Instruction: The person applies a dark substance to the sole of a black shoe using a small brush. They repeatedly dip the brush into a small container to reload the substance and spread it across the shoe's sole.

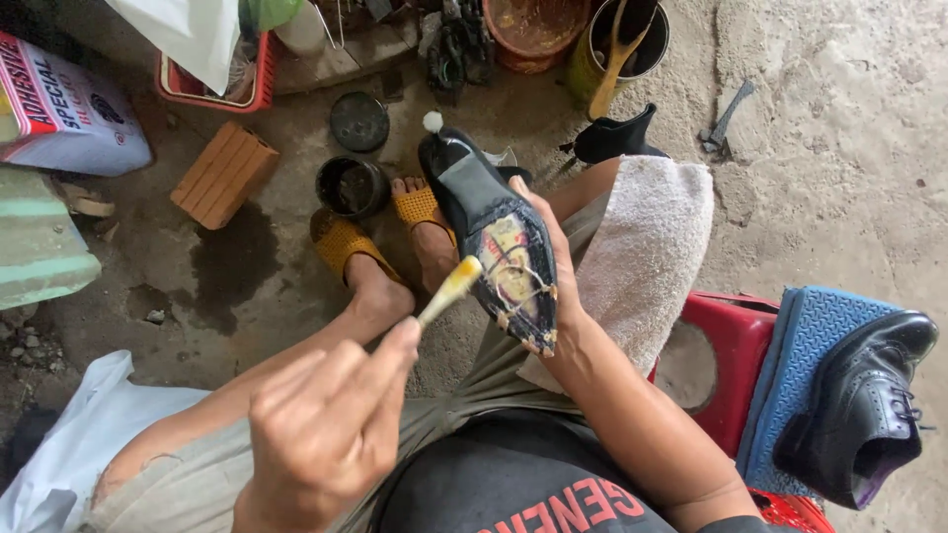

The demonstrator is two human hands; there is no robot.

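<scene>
Left hand [326,424] with brush [449,289] at sole of right-hand-held [558,266] shoe [494,237].

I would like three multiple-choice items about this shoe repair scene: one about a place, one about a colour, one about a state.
1. Where does the second black shoe rest?
A. on the blue mat over the red stool
B. inside the round tin
C. on the brick

2. What colour are the sandals?
A. green
B. yellow
C. white

3. How is the held shoe turned?
A. sole up
B. sole down
C. lying on the ground

Answers: 1 A, it sits on the mat at the person's right. 2 B, both woven sandals are yellow. 3 A, the right hand shows its sole to the brush held by the left hand.
</scene>
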